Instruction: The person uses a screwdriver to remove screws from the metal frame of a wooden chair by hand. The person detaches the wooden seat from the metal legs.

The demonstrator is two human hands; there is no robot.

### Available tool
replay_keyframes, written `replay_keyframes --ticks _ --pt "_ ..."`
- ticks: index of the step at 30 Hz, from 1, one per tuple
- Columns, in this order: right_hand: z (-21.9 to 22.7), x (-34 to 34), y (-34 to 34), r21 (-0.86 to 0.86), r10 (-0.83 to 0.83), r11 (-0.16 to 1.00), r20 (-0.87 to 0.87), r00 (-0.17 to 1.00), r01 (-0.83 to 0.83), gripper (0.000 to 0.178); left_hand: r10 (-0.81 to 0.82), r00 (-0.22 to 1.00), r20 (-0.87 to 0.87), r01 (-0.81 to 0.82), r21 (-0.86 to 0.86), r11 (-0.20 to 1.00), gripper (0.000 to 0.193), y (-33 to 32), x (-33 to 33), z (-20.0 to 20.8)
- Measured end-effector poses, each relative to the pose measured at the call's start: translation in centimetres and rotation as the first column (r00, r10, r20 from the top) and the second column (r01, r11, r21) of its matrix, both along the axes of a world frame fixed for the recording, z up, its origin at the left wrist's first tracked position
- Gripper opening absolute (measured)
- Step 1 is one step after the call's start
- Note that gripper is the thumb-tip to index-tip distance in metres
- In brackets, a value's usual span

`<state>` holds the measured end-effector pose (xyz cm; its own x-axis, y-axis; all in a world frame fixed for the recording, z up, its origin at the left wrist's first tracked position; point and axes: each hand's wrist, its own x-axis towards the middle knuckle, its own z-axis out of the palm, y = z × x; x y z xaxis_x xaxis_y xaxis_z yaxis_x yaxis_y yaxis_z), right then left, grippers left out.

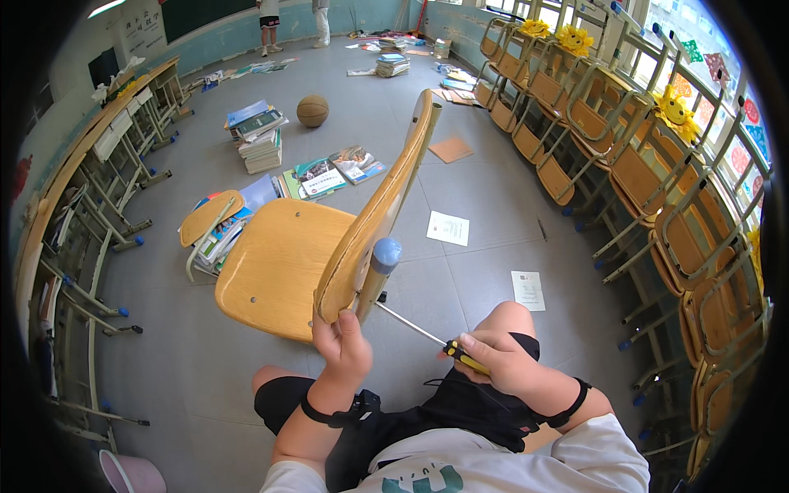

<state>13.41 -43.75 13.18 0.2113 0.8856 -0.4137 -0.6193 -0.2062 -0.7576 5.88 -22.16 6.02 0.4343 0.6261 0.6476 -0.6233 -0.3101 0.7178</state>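
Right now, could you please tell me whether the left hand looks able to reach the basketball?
Probably not: the left hand grips the chair backrest, and the basketball lies well beyond, with the seat and some books in between.

White tee [427, 444] with short sleeves [604, 452], plus a chunky dark green print [448, 480] on the front with smaller lettering arching over it, partly cut off at the bottom. Black shorts [403, 417], kinda loose, with a thin dark drawstring [433, 382] and a tiny reddish mark [528, 428] on the right side. Knees [508, 319], left hand [345, 355] and right hand [497, 359] are bare. Each forearm [307, 438] has a black strap [571, 408] around it, and the left one's got a little boxy black gadget [366, 402] too.
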Motion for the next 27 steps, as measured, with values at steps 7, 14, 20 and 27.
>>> replay_keyframes --ticks 7,14,20,27 --pt "0.1 -1.1 -0.3 0.123 -0.132 0.99 0.981 0.144 0.072 0.017 0.153 0.983 -0.101 -0.133 0.185 0.974 0.027 0.6 -0.2 -0.2" --pt "0.5 -2.4 0.5 0.284 -0.164 0.951 0.8 -0.578 0.123 0.017 0.165 0.982 -0.088 -0.149 0.173 0.974 0.023 0.5 -0.2 0.6" --pt "-0.8 -0.5 -0.2 0.083 0.13 0.99 -0.183 0.974 -0.117 0.054 0.15 0.982 -0.116 -0.127 0.178 0.976 0.021 0.4 -0.5 0.9" --pt "-0.7 -1.7 0.3 0.128 -0.11 0.98 0.986 -0.127 0.151 0.02 0.17 0.974 -0.148 -0.135 0.218 0.966 0.021 0.4 -1.0 0.6"
